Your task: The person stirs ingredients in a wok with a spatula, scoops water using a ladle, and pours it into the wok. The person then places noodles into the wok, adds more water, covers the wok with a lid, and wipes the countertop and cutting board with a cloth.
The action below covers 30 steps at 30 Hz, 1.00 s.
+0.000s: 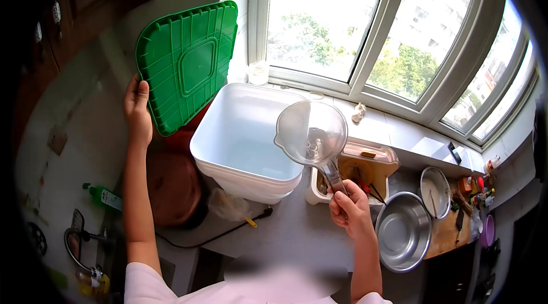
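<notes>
My left hand (pixel 137 101) grips the edge of a green plastic lid (pixel 197 61), with the thumb on its ribbed underside. The lid is raised and tilted at the left of a white plastic bin (pixel 228 170), which stands uncovered. Its inside looks pale bluish; whether it holds water I cannot tell. My right hand (pixel 349 210) is closed around the handle of a clear plastic ladle (pixel 311 133). The ladle's round bowl is above the bin's right side and the countertop, and it appears to have nothing in it.
Right of the bin stands a cream utensil box (pixel 319 192). Beyond it are a steel basin (pixel 404 232), a smaller metal bowl (pixel 435 190) and a wooden board (pixel 451 238). A black cable (pixel 197 244) and a plastic bag (pixel 228 204) lie in front. Garlic (pixel 358 112) sits on the windowsill.
</notes>
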Each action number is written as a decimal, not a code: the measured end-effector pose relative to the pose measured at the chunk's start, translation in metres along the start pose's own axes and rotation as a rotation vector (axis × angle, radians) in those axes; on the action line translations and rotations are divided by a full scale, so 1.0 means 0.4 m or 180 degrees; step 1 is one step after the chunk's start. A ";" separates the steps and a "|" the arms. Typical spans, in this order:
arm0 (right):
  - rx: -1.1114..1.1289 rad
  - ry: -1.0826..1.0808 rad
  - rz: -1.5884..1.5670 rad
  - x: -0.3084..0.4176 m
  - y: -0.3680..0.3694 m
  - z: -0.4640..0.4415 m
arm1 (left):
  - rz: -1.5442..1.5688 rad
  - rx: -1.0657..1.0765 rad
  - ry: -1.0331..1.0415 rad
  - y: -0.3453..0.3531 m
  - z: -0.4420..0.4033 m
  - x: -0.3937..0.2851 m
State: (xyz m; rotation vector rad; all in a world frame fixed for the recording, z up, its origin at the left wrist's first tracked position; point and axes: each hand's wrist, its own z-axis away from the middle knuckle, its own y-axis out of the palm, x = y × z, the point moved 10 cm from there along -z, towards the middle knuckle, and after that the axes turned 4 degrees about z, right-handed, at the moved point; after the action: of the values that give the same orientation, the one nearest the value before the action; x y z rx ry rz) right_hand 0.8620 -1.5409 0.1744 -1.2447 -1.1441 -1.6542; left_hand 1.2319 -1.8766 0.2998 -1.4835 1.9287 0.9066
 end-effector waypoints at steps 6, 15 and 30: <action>0.0734 0.0727 0.1926 0.013 0.097 -0.288 | -0.0009 -0.0036 -0.0252 -0.075 0.110 0.017; 0.1382 0.1177 0.4883 -0.245 0.225 -0.680 | -0.0100 0.0103 -0.0333 -0.084 0.183 0.058; 0.1906 0.1750 0.3091 -0.407 0.301 -0.747 | -0.0106 0.0148 -0.0297 -0.076 0.204 0.070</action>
State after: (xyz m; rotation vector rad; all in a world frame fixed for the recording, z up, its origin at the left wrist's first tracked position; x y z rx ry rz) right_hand 0.9252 -1.8531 0.0047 -0.6818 -0.4715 -0.7373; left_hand 1.2557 -1.8353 0.2217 -1.4174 1.8406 0.8941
